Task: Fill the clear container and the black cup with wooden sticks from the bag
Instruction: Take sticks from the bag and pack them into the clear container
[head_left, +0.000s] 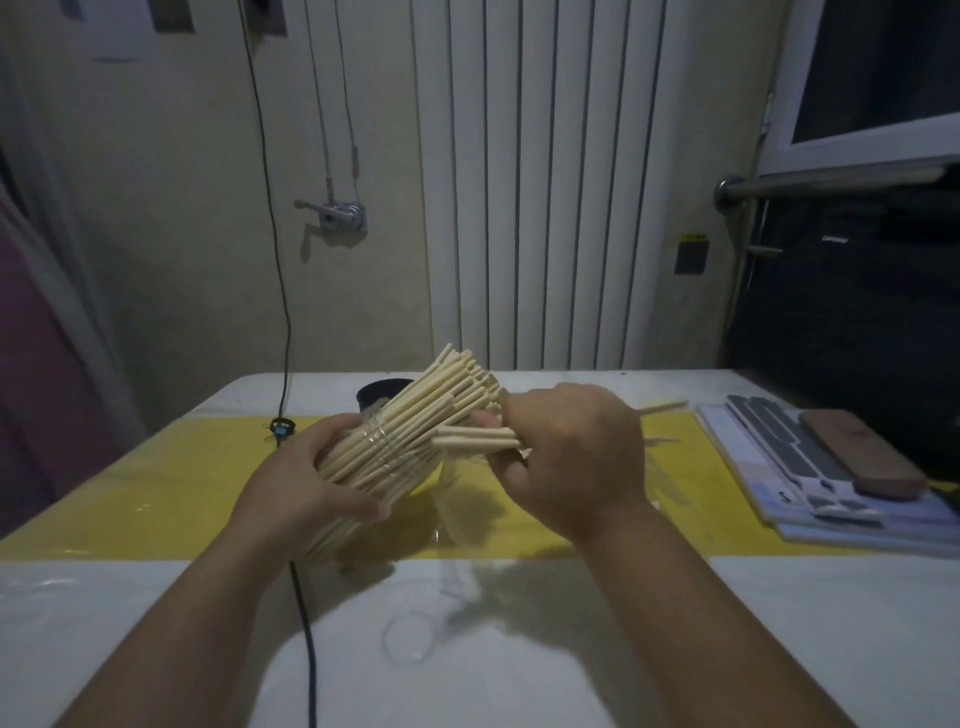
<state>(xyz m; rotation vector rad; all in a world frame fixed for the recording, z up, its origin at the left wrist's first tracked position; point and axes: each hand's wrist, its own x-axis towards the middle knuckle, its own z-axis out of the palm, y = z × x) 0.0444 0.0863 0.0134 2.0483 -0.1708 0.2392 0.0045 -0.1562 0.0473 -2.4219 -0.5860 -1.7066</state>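
Observation:
My left hand (306, 480) grips a clear container (363, 447) packed with several pale wooden sticks (436, 400); it is tilted so the sticks fan up and to the right. My right hand (566, 457) holds a few more sticks (475, 437), their ends pointing left at the bundle. Behind the bundle stands the black cup (376, 395), mostly hidden; I cannot tell what is in it. A crumpled clear plastic bag (462, 499) lies on the table under my right hand.
The table has a white cover with a yellow strip (156, 488) across its middle. A black cable (304, 623) runs over the table toward me. Stacked sheets with a brown case (862, 460) lie at the right. A loose stick (665, 407) lies beyond my right hand.

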